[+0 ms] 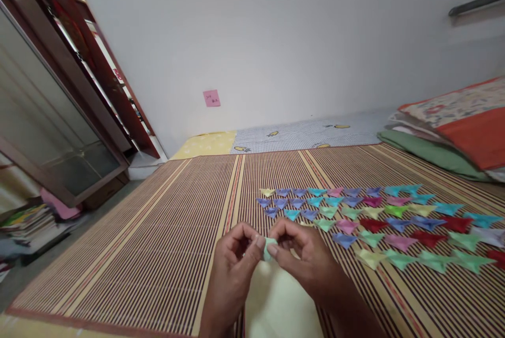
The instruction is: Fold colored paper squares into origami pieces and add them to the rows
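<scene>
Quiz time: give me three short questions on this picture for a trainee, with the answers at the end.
1. What do the left hand and right hand both hold?
a) a pillow
b) green paper
c) a pen
2. Fill in: the note on the wall is ____.
3. True or false: the folded papers lie on a striped mat.

Key: 1. b; 2. pink; 3. true.
</scene>
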The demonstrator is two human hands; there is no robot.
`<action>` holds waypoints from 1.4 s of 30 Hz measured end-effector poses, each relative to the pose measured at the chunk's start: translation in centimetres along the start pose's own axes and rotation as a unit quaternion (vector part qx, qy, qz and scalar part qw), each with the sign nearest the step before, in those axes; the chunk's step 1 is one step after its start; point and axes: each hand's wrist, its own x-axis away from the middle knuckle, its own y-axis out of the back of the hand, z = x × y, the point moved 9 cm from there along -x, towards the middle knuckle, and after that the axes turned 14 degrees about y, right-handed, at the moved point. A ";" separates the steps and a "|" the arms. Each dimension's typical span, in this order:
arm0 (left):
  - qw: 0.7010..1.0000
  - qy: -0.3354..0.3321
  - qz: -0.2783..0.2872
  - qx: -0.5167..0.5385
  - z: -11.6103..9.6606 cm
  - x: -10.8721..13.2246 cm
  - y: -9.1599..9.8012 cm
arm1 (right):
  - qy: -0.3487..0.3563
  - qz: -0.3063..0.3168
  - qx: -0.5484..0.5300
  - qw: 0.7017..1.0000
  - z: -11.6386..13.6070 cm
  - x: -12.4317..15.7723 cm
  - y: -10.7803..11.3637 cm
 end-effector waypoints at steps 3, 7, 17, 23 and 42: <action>0.998 0.008 -0.020 0.057 0.4 -0.4 0.5 | -0.017 -0.027 -0.048 0.998 -0.6 0.0 0.4; 0.994 0.014 -0.025 0.105 0.7 -0.8 0.4 | -0.013 -0.100 -0.118 0.988 -1.3 0.1 1.0; 0.991 -0.055 -0.039 0.119 -0.3 -0.1 0.5 | 0.004 -0.085 -0.129 0.988 -0.5 -0.3 -0.7; 0.992 -0.106 -0.052 0.037 -1.6 0.4 0.6 | 0.009 -0.083 -0.035 0.996 -0.3 -0.1 0.1; 0.975 -0.171 -0.114 -0.089 -2.4 1.6 1.1 | 0.074 -0.145 0.075 0.984 2.0 0.3 1.1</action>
